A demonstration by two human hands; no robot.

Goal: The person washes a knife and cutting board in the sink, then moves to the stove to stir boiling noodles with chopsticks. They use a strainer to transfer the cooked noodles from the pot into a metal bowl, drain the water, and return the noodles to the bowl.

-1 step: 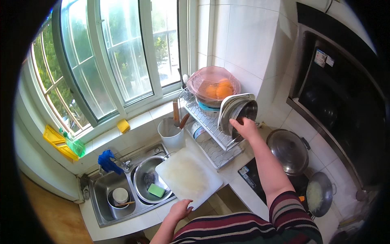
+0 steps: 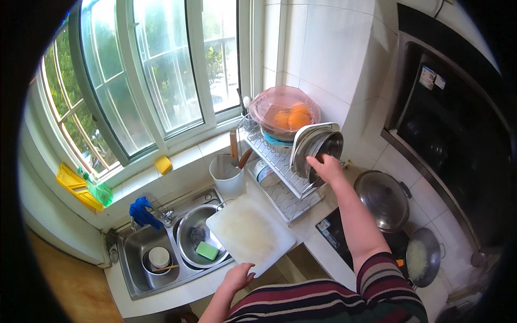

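Observation:
Reaching up to the dish rack [image 2: 280, 171], my right hand [image 2: 327, 169] has its fingers closed at the rim of a shiny metal dish [image 2: 333, 146]. That dish leans upright against several other plates [image 2: 308, 144]; my hand hides part of it. Low in the middle, my left hand [image 2: 238, 278] is beside the near corner of a white cutting board [image 2: 250, 231]. Its thumb and forefinger are apart with nothing visible between them; whether it touches the board I cannot tell. The board lies on the counter, overlapping the edge of a metal basin [image 2: 186, 237] in the sink.
A pink bowl of oranges [image 2: 285, 110] tops the rack. A white container with wooden-handled tools [image 2: 227, 175] stands left of it. A green sponge [image 2: 207, 251] lies in the basin; a pot [image 2: 156, 264] sits in the left sink. On the right are a lidded pan [image 2: 381, 200] and a wok [image 2: 424, 258].

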